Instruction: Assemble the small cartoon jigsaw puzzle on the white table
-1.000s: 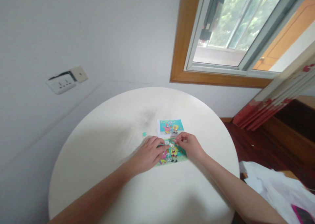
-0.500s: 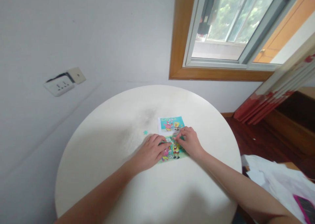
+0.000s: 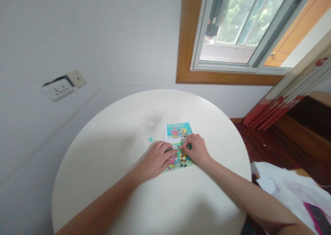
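A small cartoon jigsaw puzzle (image 3: 179, 161) lies on the round white table (image 3: 103, 166), near its middle. My left hand (image 3: 155, 161) rests flat on the puzzle's left part, fingers stretched towards the centre. My right hand (image 3: 196, 150) sits at the puzzle's upper right with fingertips pinched together on a piece I can barely see. Just behind the hands lies a printed reference picture (image 3: 178, 130) with the same cartoon. One loose teal puzzle piece (image 3: 150, 139) sits alone to the left of the picture.
A wall with a socket (image 3: 57, 89) stands behind the table. A wood-framed window (image 3: 232, 38) is at the upper right. White cloth or paper (image 3: 287, 190) and a pink phone (image 3: 317, 212) lie low at the right, beside a red-and-white curtain (image 3: 289, 97).
Both hands stay on the puzzle; my right fingertips have drawn slightly left and closer to my left hand. The view has shifted a little.
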The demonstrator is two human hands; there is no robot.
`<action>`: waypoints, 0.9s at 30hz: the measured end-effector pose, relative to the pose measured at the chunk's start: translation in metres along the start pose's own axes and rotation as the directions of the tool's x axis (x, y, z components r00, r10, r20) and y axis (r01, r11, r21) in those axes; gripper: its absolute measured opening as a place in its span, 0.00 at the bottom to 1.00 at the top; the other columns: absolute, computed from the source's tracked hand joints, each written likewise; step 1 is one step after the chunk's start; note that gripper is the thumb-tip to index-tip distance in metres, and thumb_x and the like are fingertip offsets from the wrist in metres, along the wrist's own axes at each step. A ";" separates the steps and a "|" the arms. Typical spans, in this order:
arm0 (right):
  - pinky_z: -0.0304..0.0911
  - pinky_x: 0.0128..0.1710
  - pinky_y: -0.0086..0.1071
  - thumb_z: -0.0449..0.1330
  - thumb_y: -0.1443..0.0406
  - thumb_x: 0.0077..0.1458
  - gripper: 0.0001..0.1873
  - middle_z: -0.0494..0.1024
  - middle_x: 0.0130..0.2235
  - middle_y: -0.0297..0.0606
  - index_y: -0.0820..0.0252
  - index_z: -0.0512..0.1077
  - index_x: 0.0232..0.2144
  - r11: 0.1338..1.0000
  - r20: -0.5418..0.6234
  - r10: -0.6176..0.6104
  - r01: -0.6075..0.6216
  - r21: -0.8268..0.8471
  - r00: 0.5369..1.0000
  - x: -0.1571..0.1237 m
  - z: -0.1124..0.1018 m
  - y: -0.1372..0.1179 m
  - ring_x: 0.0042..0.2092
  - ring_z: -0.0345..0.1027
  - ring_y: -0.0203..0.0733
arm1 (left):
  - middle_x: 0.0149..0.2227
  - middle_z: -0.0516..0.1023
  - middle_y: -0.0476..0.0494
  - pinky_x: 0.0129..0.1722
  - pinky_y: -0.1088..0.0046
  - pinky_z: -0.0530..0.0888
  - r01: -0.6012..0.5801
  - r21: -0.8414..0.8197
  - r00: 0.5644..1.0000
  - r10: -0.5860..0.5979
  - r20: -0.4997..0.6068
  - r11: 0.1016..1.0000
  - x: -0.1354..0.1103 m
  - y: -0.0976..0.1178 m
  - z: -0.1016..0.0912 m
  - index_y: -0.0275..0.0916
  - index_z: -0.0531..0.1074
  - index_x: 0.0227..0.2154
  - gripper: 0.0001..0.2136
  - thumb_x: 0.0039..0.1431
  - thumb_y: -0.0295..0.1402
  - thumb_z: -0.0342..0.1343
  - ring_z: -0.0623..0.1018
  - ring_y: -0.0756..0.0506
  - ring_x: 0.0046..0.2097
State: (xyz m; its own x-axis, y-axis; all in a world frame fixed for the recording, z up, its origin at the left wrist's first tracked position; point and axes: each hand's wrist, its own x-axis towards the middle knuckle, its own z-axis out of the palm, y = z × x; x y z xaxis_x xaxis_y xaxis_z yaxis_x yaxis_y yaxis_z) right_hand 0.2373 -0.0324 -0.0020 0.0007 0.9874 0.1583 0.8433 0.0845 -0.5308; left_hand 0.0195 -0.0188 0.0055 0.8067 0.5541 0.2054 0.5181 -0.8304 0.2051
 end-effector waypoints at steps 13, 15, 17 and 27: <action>0.54 0.43 0.36 0.65 0.59 0.50 0.08 0.73 0.36 0.37 0.56 0.76 0.25 0.999 0.010 -0.047 0.047 0.005 0.999 0.003 0.004 0.008 0.42 0.62 0.43 | 0.48 0.70 0.42 0.51 0.58 0.66 -0.008 -0.010 1.000 0.008 -0.009 1.000 0.000 -0.003 0.003 0.45 0.69 0.52 0.14 0.66 0.33 0.49 0.66 0.40 0.50; 0.55 0.44 0.36 0.65 0.59 0.50 0.08 0.73 0.36 0.37 0.55 0.77 0.25 0.997 -0.015 -0.064 0.064 0.031 0.998 0.004 0.003 0.011 0.41 0.63 0.43 | 0.48 0.70 0.42 0.51 0.58 0.66 -0.009 -0.006 1.000 0.009 -0.010 1.000 0.000 -0.003 0.003 0.45 0.69 0.52 0.14 0.66 0.33 0.49 0.66 0.40 0.50; 0.56 0.44 0.36 0.64 0.59 0.53 0.07 0.73 0.36 0.37 0.55 0.78 0.27 0.991 -0.059 -0.093 0.098 0.090 0.994 0.006 0.000 0.015 0.41 0.63 0.42 | 0.48 0.70 0.42 0.51 0.58 0.66 -0.013 0.005 1.000 0.013 -0.009 1.000 0.000 -0.003 0.003 0.46 0.68 0.54 0.15 0.65 0.33 0.49 0.66 0.40 0.50; 0.56 0.44 0.35 0.56 0.59 0.61 0.15 0.74 0.37 0.39 0.55 0.79 0.29 0.895 0.088 -0.445 0.439 0.076 0.891 0.007 -0.020 0.027 0.40 0.64 0.40 | 0.49 0.68 0.42 0.54 0.57 0.64 -0.017 0.052 1.000 0.018 -0.009 0.999 -0.001 0.004 0.001 0.50 0.68 0.55 0.18 0.62 0.31 0.54 0.65 0.40 0.52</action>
State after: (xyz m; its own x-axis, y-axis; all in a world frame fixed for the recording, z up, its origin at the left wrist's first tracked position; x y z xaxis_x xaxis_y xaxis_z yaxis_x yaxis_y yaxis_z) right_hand 0.2711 -0.0258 0.0015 -0.4216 0.8544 0.3038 0.7144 0.5193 -0.4691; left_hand 0.0210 -0.0223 0.0050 0.8132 0.5399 0.2174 0.5182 -0.8417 0.1519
